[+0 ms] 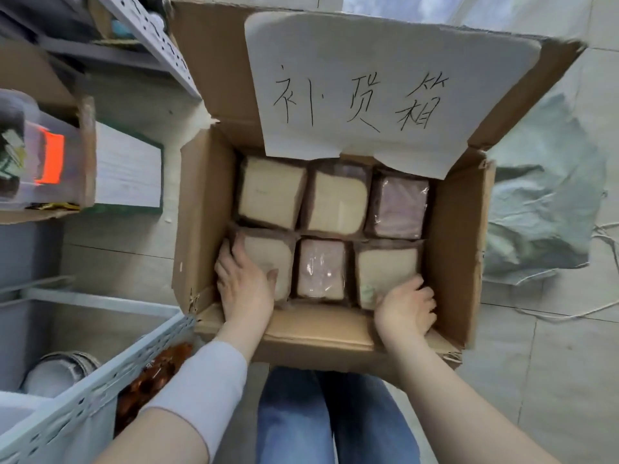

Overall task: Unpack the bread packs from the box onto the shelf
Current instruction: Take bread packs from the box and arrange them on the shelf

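Note:
An open cardboard box (459, 229) stands on the floor in front of me, with a white handwritten sheet (368, 88) taped on its far flap. Several bread packs in clear wrap fill it in two rows, some pale, some purplish. My left hand (243, 286) lies on the near-left pale pack (268, 259), fingers curled around its left edge. My right hand (407, 309) cups the near corner of the near-right pale pack (385, 269). A purplish pack (321, 269) sits between them. Neither pack is lifted.
A grey metal shelf (87, 393) runs along the left, holding a bag of reddish snacks (157, 366) and a metal bowl (60, 370). Higher on the left are a clear bin with an orange label (50, 159) and a white stack (129, 169). A crumpled grey-green bag (542, 209) lies right of the box.

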{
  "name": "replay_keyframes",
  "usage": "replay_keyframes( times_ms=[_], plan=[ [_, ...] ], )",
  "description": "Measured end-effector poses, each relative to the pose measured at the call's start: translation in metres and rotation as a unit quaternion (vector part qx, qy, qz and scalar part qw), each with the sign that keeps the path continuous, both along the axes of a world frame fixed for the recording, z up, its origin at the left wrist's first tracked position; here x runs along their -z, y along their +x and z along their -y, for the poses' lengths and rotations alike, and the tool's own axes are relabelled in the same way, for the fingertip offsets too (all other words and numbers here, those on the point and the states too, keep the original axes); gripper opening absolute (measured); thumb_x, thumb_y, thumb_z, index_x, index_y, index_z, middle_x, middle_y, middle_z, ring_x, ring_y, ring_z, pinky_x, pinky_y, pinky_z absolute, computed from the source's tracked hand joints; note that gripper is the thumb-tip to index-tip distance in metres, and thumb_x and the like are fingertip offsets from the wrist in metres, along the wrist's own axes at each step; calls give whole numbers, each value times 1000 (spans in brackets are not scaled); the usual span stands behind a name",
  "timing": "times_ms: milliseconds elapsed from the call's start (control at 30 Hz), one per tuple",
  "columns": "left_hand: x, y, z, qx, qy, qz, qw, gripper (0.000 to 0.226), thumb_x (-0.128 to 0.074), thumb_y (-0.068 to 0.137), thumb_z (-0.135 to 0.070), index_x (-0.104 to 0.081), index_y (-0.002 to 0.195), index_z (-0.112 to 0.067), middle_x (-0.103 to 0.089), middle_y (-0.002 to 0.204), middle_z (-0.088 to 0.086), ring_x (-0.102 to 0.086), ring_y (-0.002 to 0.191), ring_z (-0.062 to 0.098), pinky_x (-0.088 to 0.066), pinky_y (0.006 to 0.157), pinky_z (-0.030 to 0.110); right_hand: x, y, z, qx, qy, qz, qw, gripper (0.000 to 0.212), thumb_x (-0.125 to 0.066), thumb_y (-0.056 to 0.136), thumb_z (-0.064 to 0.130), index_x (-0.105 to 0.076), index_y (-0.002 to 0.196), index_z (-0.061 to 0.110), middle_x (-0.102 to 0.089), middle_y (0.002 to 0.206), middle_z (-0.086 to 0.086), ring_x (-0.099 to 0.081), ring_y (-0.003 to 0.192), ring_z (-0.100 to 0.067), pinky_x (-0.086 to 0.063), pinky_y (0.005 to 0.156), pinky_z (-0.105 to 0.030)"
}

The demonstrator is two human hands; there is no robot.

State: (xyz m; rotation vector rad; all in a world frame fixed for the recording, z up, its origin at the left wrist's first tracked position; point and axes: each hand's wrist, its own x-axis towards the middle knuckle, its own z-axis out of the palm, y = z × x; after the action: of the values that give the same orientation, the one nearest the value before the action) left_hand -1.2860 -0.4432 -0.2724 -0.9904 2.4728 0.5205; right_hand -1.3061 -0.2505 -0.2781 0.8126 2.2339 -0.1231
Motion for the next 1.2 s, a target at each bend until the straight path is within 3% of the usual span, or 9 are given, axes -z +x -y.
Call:
replay_keyframes(
  times_ms=[133,267,433,600,733,800,867,1033,1200],
  plan=[
    [-7,-4,6,-61,28,-15,998,98,-79,69,-22,-15,143,-13,-39,137,25,-40,124,41,-31,104,46,-6,-3,-4,47,-42,-22,998,65,-71,78,26,-30,123,2,-45,129,-26,-42,121,-42,-37,96,-46],
    [-10,-11,13,-151,105,-28,982,100,-82,64,-23,-18,140,-13,-43,136,23,-41,126,39,-34,105,48,-17,-4,-15,80,-73,-54,993,70,-78,72,25,-38,122,-3,-46,128,-25,-43,119,-42,-37,97,-44],
    [-14,-12,26,-252,233,3,939,68,-78,71,-21,-42,127,-8,-52,129,15,-51,117,32,-43,100,44,-34,-3,-27,138,-161,-36,977,55,-72,78,31,-51,121,4,-57,122,-16,-52,113,-33,-42,92,-38],
    [-62,2,32,-298,302,-113,898,48,-72,79,-19,-43,117,-15,-54,114,0,-53,101,18,-46,86,35,-76,3,-37,182,-228,-95,952,45,-76,75,27,-60,113,8,-65,114,-12,-60,103,-30,-48,93,-43],
    [-137,31,36,-338,344,-206,851,47,-71,80,-23,-44,119,-19,-56,98,-14,-55,90,3,-46,70,22,-129,15,-40,156,-298,-143,931,30,-80,69,27,-65,92,15,-71,91,-5,-66,85,-25,-55,76,-39],
    [-184,58,36,-343,343,-252,837,51,-71,79,-26,-46,122,-20,-59,106,-10,-56,96,5,-50,77,26,-163,24,-41,139,-352,-163,911,34,-82,67,26,-66,94,14,-70,82,2,-67,75,-17,-53,54,-23],
    [-235,91,37,-356,336,-323,810,43,-71,79,-24,-51,117,-21,-62,108,-7,-60,99,7,-51,82,28,-202,35,-38,118,-405,-174,890,40,-82,65,24,-64,99,13,-70,82,4,-67,71,-11,-47,45,-13],
    [-374,189,45,-360,296,-487,739,20,-68,82,-14,-59,96,-25,-67,94,-8,-64,91,7,-50,80,26,-315,76,-15,36,-505,-170,845,36,-82,63,28,-65,93,19,-73,88,1,-71,77,-17,-58,65,-30],
    [-495,304,69,-354,214,-596,689,16,-64,84,-8,-58,90,-22,-71,80,-14,-66,79,0,-52,71,17,-424,138,53,-91,-599,-130,785,36,-80,65,23,-65,97,14,-72,91,-2,-70,81,-18,-58,66,-27]
  ],
)
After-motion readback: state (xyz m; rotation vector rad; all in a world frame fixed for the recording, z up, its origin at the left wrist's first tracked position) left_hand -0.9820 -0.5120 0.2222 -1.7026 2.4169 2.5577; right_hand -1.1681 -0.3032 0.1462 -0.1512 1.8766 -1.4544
